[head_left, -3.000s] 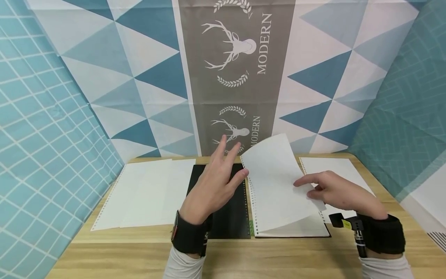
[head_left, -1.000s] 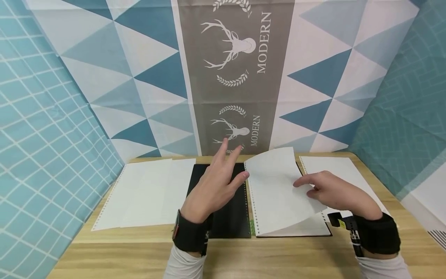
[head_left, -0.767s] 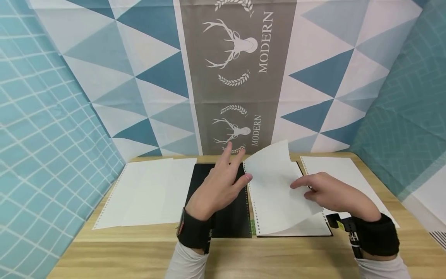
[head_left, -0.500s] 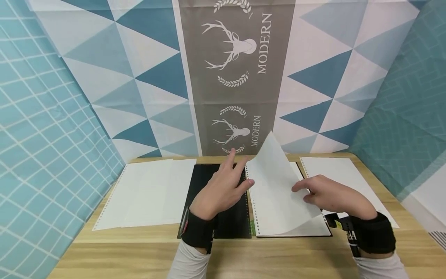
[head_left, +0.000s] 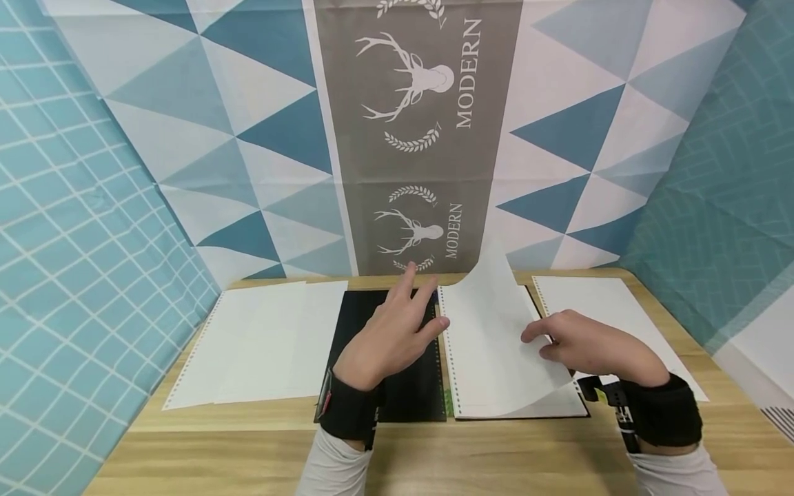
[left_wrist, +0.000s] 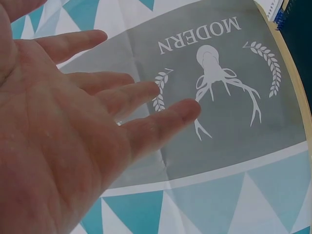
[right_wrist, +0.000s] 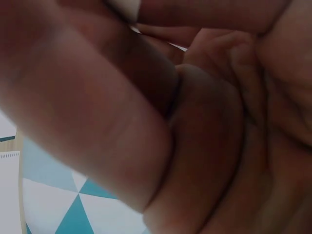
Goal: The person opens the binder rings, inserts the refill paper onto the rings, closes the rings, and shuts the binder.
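Observation:
A loose-leaf sheet with punched holes down its left edge lies bent over a stack of white pages on a dark backing. My right hand pinches that sheet near its right edge, and its far corner curls up against the backdrop. Curled fingers fill the right wrist view, with a scrap of white showing between them. Over a black notebook cover, left of the stack, my left hand hovers with fingers spread. The left wrist view shows its palm holding nothing.
Overlapping punched sheets lie on the left of the wooden table. Another white punched sheet lies right of the stack, partly under my right forearm. A patterned cloth rises behind the table's back edge.
The pinched sheet's far corner dipped, then rose into a tighter upright curl. My left hand has shifted slightly right and toward me. My right hand still holds the sheet and has barely moved.

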`<act>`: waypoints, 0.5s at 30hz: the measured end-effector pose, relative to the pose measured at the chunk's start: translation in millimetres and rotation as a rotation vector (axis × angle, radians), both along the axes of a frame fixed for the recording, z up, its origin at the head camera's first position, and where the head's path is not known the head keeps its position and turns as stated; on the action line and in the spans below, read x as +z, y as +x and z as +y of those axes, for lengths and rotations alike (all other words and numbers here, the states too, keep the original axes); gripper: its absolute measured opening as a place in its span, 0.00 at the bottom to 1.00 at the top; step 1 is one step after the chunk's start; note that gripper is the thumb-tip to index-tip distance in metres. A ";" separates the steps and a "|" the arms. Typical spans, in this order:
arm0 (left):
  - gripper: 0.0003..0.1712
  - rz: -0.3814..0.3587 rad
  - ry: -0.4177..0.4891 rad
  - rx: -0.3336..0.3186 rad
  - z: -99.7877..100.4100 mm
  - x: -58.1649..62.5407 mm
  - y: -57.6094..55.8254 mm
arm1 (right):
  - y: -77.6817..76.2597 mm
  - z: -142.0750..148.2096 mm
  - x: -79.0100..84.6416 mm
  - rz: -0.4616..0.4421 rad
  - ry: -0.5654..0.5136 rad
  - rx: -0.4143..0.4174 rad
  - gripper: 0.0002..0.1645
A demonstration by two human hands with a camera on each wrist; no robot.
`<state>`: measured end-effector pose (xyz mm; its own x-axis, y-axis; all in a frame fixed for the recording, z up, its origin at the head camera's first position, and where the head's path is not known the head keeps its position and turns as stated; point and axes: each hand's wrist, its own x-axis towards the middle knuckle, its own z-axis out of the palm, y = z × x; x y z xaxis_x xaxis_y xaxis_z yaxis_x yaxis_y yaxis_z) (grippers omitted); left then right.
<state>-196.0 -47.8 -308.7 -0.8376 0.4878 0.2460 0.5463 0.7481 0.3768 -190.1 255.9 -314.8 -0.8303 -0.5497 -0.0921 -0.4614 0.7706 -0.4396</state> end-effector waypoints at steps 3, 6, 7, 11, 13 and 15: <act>0.37 0.005 -0.006 -0.004 0.2 -0.3 -0.4 | 0.1 1.3 -0.3 -0.031 0.003 -0.013 0.18; 0.37 -0.001 -0.011 -0.006 0.3 0.0 -0.1 | -0.1 2.8 -0.7 -0.066 -0.006 -0.024 0.19; 0.37 -0.004 -0.012 -0.006 0.2 0.1 0.1 | -0.4 3.2 -1.0 -0.071 -0.011 -0.020 0.19; 0.37 -0.018 -0.015 -0.003 -0.1 0.7 0.8 | -0.5 3.9 -1.2 -0.110 -0.042 -0.033 0.18; 0.38 -0.026 -0.015 -0.002 -0.2 0.6 0.9 | -0.6 5.0 -1.2 -0.128 -0.054 -0.044 0.18; 0.38 -0.030 -0.016 -0.002 -0.1 0.6 1.1 | -0.8 6.3 -1.0 -0.139 -0.052 -0.056 0.17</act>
